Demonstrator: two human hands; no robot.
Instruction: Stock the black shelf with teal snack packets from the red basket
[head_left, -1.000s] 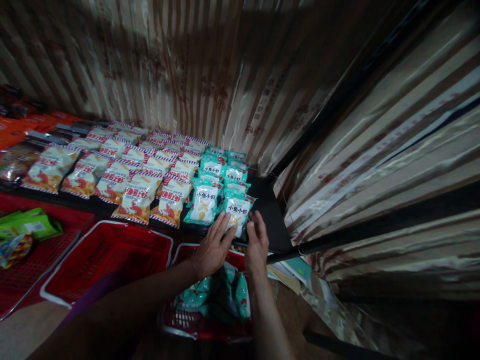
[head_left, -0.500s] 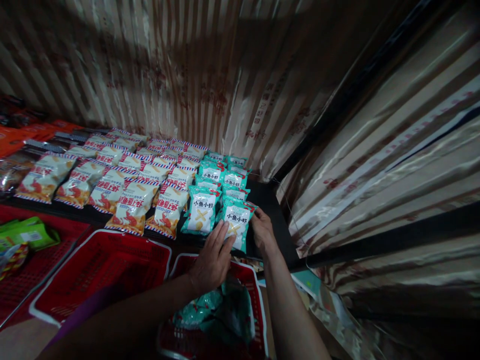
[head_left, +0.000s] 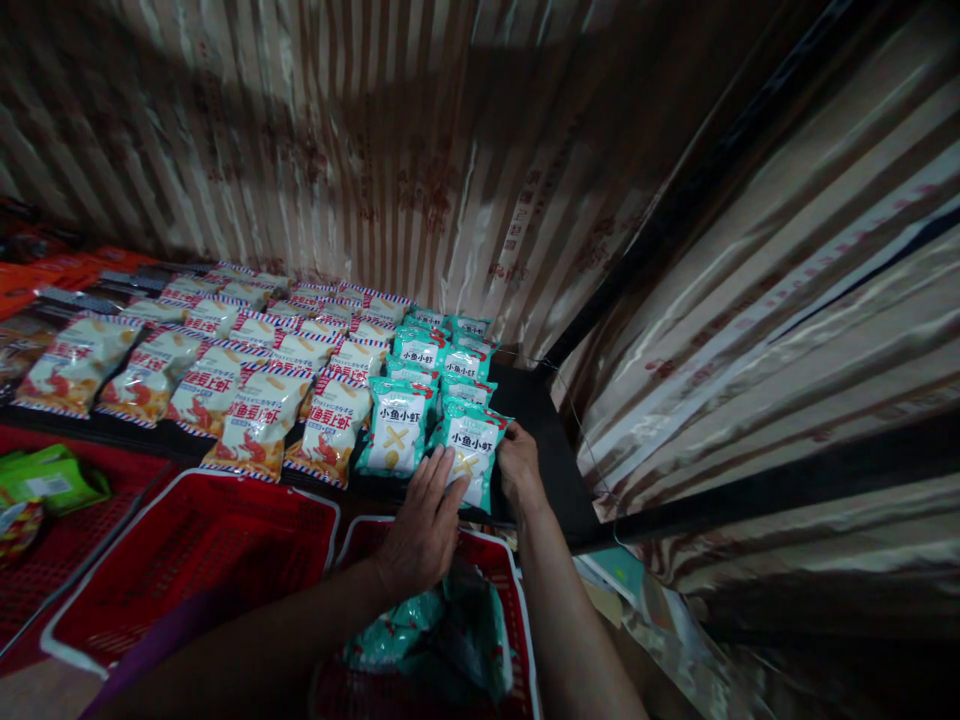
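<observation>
A teal-and-white snack bag (head_left: 471, 445) leans at the front right of the black shelf, its top tilted back against the bags behind. My right hand (head_left: 520, 465) pinches its upper right edge, with the fingertips hidden behind the bag. My left hand (head_left: 421, 525) lies against the bag's lower left front, fingers stretched out and the thumb on its lower middle. Just left of it stands another teal snack bag (head_left: 396, 428), with more of the same kind in two rows behind. Below my hands, a red basket (head_left: 525, 615) holds several teal bags (head_left: 472, 625).
White-and-orange snack bags (head_left: 255, 420) fill the shelf to the left. Another red basket (head_left: 187, 540) with a white rim sits beside the first, and green packets (head_left: 56, 480) lie in a red crate at far left. Striped curtains (head_left: 420, 200) hang behind; a dark post (head_left: 630, 290) slants at right.
The view has shifted slightly. Both hands stay at the same front teal bag, which leans a little more to the right at its top; the other bags keep their places.
</observation>
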